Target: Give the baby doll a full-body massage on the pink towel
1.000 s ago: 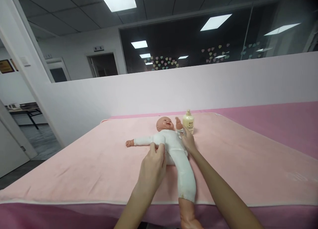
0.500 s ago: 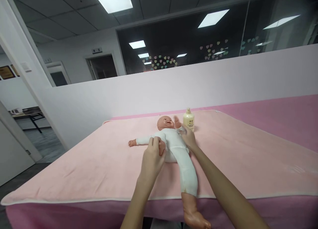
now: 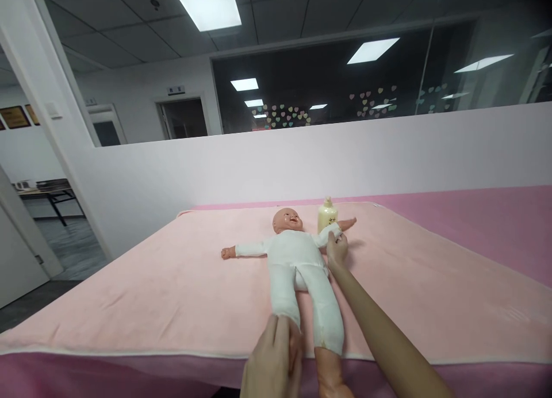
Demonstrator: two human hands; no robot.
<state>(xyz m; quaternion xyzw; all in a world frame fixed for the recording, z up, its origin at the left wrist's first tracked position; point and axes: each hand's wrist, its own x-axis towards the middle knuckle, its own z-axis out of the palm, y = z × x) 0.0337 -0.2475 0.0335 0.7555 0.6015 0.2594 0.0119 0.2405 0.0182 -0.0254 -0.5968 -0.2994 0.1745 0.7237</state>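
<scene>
The left hand's [image 3: 272, 355] fingers are clamped near the ankle of a doll [image 3: 292, 249], half past six from its torso; the right hand's [image 3: 337, 251] fingers close on its sleeved forearm at three o'clock. All four limbs look outstretched, those at nine and five unheld. The face-up doll has a smooth, rounded head and white fabric suit. A glossy pump bottle [image 3: 326, 215] stands at two o'clock; beneath spreads a soft, pale-pink blanket [image 3: 190, 294].
</scene>
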